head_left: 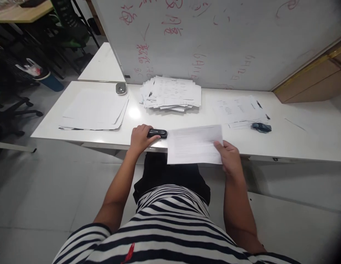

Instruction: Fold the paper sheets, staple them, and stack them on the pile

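Observation:
My left hand (141, 138) is closed around a black stapler (159, 133) near the front edge of the white table. In my right hand (229, 156) are printed sheets of paper (195, 145), pinched at their right side with the thumb on top. The sheets reach over the table's front edge, and their left edge is close to the stapler's front end. Whether they touch it I cannot tell. How many sheets are held is not visible.
On the white table (288, 143) lie a thick paper pile (173, 93), a flatter stack (93, 108) at left and printed sheets (239, 110) at right. A dark blue crumpled item (261, 127) and a grey round-cornered device (121, 88) are there too. A whiteboard (228, 40) stands behind.

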`<move>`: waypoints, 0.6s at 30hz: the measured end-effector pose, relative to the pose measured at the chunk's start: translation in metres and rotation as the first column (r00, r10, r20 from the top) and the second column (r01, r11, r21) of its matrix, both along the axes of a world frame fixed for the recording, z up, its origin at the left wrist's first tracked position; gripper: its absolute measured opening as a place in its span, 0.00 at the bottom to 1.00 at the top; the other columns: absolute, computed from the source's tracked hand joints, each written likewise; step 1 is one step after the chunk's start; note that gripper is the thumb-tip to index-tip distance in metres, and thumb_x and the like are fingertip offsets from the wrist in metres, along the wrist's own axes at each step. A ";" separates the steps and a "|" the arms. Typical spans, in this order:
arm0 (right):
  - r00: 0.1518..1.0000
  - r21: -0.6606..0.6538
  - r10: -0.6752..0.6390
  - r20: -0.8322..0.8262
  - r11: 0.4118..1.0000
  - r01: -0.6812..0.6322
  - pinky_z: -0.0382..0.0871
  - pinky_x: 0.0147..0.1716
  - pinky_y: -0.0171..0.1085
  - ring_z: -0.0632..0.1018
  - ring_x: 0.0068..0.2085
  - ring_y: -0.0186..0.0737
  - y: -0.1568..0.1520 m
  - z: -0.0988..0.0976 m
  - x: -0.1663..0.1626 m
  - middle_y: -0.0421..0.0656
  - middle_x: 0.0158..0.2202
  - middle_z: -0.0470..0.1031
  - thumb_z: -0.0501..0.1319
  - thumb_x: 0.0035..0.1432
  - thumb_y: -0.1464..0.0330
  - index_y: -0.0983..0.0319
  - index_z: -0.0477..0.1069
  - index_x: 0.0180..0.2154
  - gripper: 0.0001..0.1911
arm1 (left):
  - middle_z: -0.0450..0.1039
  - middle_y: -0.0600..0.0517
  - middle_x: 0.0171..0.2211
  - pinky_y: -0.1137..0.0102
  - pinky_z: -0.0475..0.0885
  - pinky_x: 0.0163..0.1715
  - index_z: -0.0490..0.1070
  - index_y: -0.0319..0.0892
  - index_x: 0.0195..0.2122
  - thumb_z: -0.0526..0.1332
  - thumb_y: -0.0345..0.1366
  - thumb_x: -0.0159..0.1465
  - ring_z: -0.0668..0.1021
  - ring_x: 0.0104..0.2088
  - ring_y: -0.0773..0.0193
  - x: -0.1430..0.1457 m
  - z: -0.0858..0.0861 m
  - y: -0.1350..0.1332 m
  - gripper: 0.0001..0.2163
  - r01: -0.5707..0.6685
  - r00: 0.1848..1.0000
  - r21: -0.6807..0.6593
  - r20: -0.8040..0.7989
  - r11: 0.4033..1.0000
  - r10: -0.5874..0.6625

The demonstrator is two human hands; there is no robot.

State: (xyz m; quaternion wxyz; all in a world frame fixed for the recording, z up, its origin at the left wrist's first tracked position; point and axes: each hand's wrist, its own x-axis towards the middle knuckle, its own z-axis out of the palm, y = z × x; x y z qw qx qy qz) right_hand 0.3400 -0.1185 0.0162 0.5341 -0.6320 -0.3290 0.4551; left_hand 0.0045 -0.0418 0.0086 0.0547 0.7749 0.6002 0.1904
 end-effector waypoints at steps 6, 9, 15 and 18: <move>0.991 0.159 -0.121 0.053 0.981 0.111 0.75 0.39 0.39 0.79 0.35 0.39 -0.004 -0.001 0.015 0.38 0.33 0.80 0.68 0.50 0.56 0.59 0.76 0.37 0.16 | 0.72 0.46 0.38 0.63 0.61 0.39 0.69 0.42 0.42 0.59 0.54 0.60 0.71 0.40 0.55 0.000 -0.007 0.003 0.20 -0.055 0.998 0.022 -0.002 0.998 0.055; 0.992 0.111 -0.106 0.062 0.989 0.098 0.74 0.40 0.40 0.79 0.35 0.39 -0.006 -0.012 0.012 0.40 0.34 0.80 0.68 0.50 0.56 0.61 0.76 0.36 0.17 | 0.72 0.46 0.37 0.64 0.61 0.38 0.69 0.42 0.42 0.59 0.55 0.59 0.71 0.39 0.55 -0.002 -0.008 0.004 0.21 -0.049 0.999 0.028 -0.001 0.998 0.049; 0.989 0.172 -0.144 0.041 0.976 0.135 0.72 0.42 0.38 0.77 0.36 0.36 -0.005 -0.018 0.003 0.39 0.34 0.79 0.67 0.50 0.56 0.62 0.75 0.36 0.17 | 0.71 0.47 0.36 0.64 0.61 0.37 0.68 0.42 0.42 0.59 0.56 0.59 0.71 0.38 0.56 -0.004 -0.013 0.005 0.21 -0.038 0.999 0.070 -0.011 0.997 0.039; 0.992 0.129 -0.107 0.067 0.987 0.098 0.72 0.37 0.37 0.76 0.32 0.35 0.005 -0.010 0.002 0.38 0.30 0.76 0.68 0.49 0.55 0.62 0.74 0.32 0.17 | 0.71 0.47 0.36 0.64 0.61 0.37 0.69 0.41 0.41 0.58 0.56 0.60 0.71 0.38 0.56 -0.005 -0.015 0.005 0.22 -0.035 0.999 0.078 -0.004 0.996 0.035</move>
